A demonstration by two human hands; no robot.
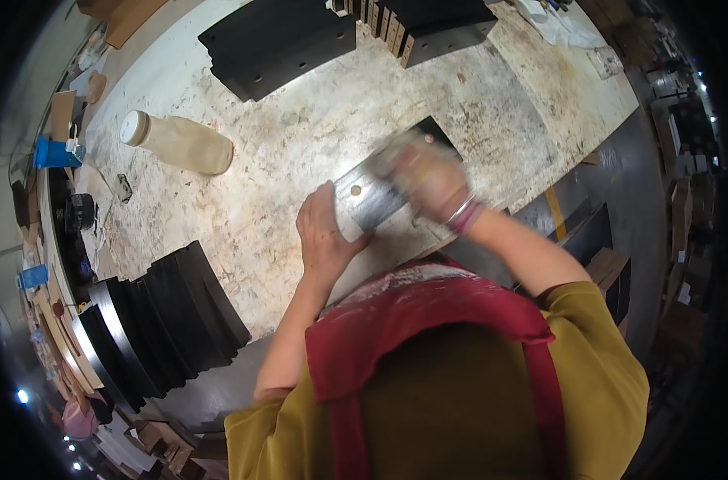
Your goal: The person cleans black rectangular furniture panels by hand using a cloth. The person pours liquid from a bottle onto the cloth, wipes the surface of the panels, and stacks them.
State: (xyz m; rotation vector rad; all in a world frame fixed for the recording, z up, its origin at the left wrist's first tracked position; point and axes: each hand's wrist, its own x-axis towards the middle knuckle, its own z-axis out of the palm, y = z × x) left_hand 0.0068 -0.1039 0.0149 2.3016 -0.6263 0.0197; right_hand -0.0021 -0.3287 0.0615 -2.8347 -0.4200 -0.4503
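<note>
My right grip (429,178) is closed on a pad, blurred over the dark board (384,192) on the table (300,136). My left grip (325,234) lies open, pressing the board's near end. I should press firmly, rub evenly.

Panel (380,196) on workbench (300,136); bottle (180,142) left; stacked boards (280,40) behind.

A black panel (380,188) lies near the bench's (300,120) near edge. The left hand (324,232) presses flat on its left end; the right hand (428,180), blurred, grips something over its middle. Stacked black panels (280,36) sit at the far edge, a fanned stack (164,320) at the left corner, a bottle (180,142) lying leftward.
</note>
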